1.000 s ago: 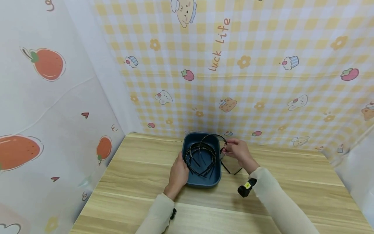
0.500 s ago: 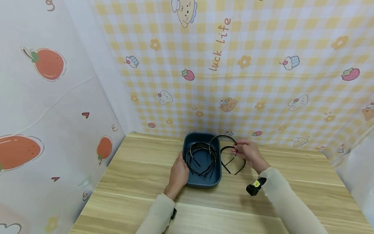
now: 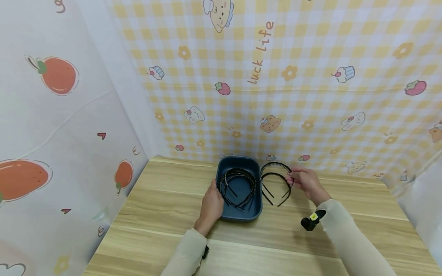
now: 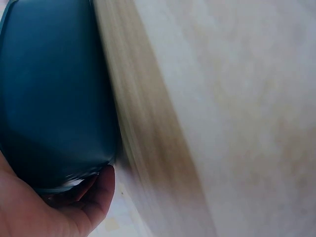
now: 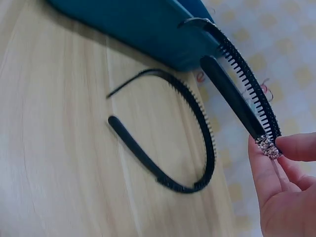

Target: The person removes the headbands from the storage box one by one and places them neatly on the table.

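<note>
My left hand grips the left side of a dark blue plastic bin; in the left wrist view its fingers curl at the bin's outer wall. Inside the bin lie several black headbands, nested together. My right hand pinches another black headband between thumb and fingers, right of the bin. The right wrist view shows its comb teeth and a sparkly stone cluster at the thumb. Below it, a toothed black headband lies on the table.
The bin stands near the back edge of a wood-grain table, close to a yellow checked cloth wall. A white printed wall borders the table on the left.
My right hand has moved rightward with its headband, from over the bin to above the headband on the table. My left hand has stayed on the bin.
</note>
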Tool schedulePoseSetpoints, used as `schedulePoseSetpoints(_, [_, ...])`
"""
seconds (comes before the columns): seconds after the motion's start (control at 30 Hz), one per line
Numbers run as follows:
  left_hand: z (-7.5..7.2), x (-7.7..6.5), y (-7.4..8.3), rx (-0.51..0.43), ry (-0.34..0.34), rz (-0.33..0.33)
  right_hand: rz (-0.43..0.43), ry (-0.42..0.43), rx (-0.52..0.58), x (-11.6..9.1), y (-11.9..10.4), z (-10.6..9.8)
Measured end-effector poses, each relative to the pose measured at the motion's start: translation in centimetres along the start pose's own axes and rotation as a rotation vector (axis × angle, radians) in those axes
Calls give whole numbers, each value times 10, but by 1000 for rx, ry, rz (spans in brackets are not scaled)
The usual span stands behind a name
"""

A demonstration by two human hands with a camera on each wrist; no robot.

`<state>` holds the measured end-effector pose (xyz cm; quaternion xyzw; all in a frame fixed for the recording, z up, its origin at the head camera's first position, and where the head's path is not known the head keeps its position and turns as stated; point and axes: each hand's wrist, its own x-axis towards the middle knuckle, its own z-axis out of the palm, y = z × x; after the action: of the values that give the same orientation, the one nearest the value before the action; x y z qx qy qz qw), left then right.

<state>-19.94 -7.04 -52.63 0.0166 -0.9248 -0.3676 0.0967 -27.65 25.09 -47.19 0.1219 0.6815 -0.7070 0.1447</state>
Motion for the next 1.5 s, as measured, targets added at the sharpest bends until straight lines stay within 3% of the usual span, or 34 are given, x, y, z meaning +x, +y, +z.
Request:
schedulePoseSetpoints(0.43, [1,0,-1,1,-5,-5,-1,4,-12,-7,5,-26])
schedulePoseSetpoints(1.03, [2,0,-2,11,-11,-14,28,89,-2,-10,18,-65])
schedulePoseSetpoints(1.33, [1,0,-1,5,-19,-7,68,133,84,-15,19,-83])
schedulePoseSetpoints(1.5, [1,0,-1,19,-15,-14,74,152,61,-15,22,-90])
